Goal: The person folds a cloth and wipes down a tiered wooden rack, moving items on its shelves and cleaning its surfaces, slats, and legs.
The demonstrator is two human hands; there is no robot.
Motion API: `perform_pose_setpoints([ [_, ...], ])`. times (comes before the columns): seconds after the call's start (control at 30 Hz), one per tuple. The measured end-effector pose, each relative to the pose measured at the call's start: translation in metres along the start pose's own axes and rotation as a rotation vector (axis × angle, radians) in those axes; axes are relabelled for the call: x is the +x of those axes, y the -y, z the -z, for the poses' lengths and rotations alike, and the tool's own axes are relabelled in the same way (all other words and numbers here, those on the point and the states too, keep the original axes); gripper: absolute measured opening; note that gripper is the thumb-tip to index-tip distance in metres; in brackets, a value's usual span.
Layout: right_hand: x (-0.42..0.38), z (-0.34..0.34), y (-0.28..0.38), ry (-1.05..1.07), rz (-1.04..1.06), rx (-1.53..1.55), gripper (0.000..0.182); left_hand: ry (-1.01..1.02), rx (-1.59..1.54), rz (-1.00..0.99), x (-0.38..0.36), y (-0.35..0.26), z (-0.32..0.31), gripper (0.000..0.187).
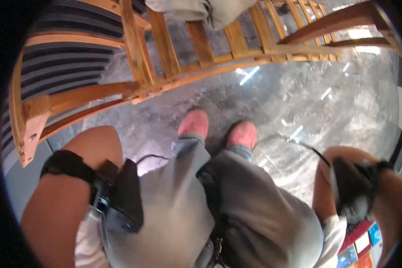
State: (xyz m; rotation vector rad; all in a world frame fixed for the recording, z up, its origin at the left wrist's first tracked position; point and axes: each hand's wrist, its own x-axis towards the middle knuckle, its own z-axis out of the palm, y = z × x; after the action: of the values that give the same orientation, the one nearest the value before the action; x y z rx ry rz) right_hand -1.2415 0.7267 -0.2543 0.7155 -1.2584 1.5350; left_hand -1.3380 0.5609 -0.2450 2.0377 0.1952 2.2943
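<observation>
Neither my left hand nor my right hand shows; both arms are bent, and the forearms run out of the picture at the lower corners. On my left forearm (53, 210) a black strap (64, 165) holds a dark boxy device (125, 201). A similar dark device (353, 192) is strapped to my right forearm (395, 205). Thin black cables come off both devices. What my hands hold or touch is hidden. Below me are my grey trousers (165, 210) and pink shoes (194, 124), standing on the floor.
A slatted wooden rack (165, 44) stretches across in front of my feet, with a pale cloth item (201, 9) lying on it. Dark ribbed panels (71, 58) are at the left. The grey floor (299, 98) is shiny. Colourful printed items (362, 243) show at lower right.
</observation>
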Motion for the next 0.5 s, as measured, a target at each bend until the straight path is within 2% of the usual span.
perform_pose_setpoints([
  [0.13, -0.033, -0.023, -0.046, -0.225, 0.101, -0.027, 0.047, -0.086, 0.108, -0.061, 0.005, -0.014, 0.022, 0.051],
  [0.23, -0.068, -0.04, -0.084, -0.422, 0.31, -0.079, 0.048, -0.214, 0.44, -0.173, 0.003, -0.047, 0.056, 0.05],
  [0.27, -0.08, -0.033, -0.095, -0.32, 0.292, -0.559, 0.044, -0.254, 0.54, -0.208, 0.0, -0.057, 0.063, 0.05],
  [0.3, -0.09, -0.034, -0.1, -0.244, 0.174, -0.56, 0.04, -0.304, 0.61, -0.213, -0.004, -0.062, 0.071, 0.049],
  [0.33, -0.109, 0.007, -0.107, -0.009, -0.048, -0.951, 0.041, -0.351, 0.65, -0.196, -0.008, -0.062, 0.077, 0.049],
  [0.4, -0.082, -0.009, -0.138, 0.413, 0.007, -1.12, 0.037, -0.38, 0.611, -0.149, -0.015, -0.053, 0.078, 0.049],
  [0.47, -0.081, -0.021, -0.183, 0.167, 0.168, -1.299, 0.051, -0.313, 0.421, -0.082, -0.02, -0.035, 0.061, 0.048],
  [0.5, -0.079, -0.019, -0.183, 0.166, 0.175, -1.293, 0.051, -0.26, 0.292, -0.056, -0.022, -0.022, 0.049, 0.048],
])
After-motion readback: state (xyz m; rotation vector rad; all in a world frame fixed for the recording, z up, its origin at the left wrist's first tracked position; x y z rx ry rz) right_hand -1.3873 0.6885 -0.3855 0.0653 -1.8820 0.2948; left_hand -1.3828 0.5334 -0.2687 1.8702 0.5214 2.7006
